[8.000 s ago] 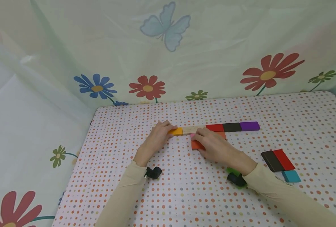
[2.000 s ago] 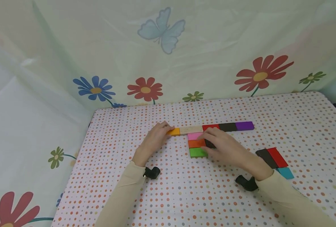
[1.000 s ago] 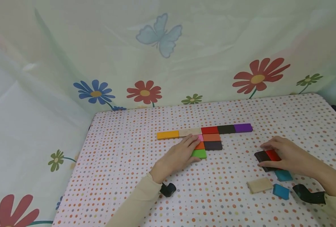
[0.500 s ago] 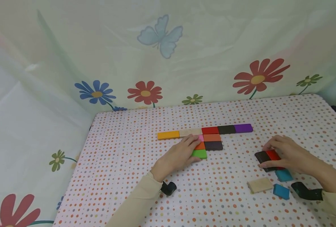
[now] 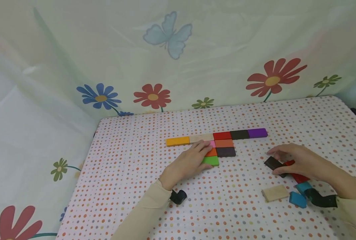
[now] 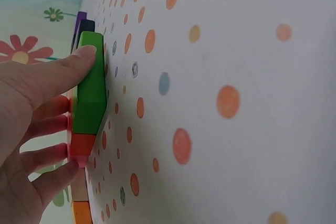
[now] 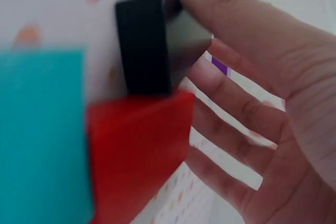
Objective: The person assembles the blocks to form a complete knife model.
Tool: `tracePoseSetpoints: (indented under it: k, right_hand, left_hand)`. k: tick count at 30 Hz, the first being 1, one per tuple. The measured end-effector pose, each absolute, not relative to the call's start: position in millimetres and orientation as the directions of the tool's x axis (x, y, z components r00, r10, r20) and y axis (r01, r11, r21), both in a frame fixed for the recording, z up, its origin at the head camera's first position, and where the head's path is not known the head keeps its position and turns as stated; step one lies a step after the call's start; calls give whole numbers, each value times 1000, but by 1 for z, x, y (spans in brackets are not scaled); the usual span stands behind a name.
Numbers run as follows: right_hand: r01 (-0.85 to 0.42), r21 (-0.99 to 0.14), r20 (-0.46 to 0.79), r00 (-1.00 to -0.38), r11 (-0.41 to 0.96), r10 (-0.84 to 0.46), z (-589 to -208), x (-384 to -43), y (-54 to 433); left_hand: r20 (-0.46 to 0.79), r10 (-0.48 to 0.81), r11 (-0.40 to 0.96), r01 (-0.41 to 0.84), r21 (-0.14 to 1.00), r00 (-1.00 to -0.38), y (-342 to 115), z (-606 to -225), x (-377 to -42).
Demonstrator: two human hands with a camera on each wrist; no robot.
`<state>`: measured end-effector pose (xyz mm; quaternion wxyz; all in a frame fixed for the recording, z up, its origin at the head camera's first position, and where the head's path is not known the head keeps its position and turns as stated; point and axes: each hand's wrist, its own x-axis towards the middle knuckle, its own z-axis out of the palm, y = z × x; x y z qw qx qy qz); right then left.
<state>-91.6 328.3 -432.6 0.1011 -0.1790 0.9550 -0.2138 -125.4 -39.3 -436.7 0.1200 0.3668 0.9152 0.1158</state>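
In the head view my left hand rests on a cluster of flat blocks. Its fingers lie over the pink block and orange block, while in the left wrist view the thumb touches the green block. Farther right, my right hand pinches a black block between thumb and fingers. That block sits askew against a red block under the palm. The right wrist view shows the thumb at one edge of the black block, with the other fingers spread behind it.
A row of yellow, plain wood, red, black and purple blocks lies behind the cluster. A wooden block, a blue block and a teal block lie near the right hand. A flowered curtain hangs behind the dotted table.
The right hand went from the cluster to the right-hand blocks and has turned the black one away from the red. The left hand moved from the yellow block onto the cluster, where green was added.
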Motion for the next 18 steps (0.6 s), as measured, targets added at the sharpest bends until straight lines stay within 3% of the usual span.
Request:
tracePoseSetpoints:
  k: [11, 18]
  right_hand:
    - [-400, -383, -101, -878, 833, -468, -427, -98, 291]
    - [-513, -387, -68, -813, 766, -579, -418, -100, 252]
  left_hand:
    - [-155, 693, 712, 633, 305, -704, -39, -439, -127]
    - [-141, 697, 707, 640, 302, -703, -40, -440, -127]
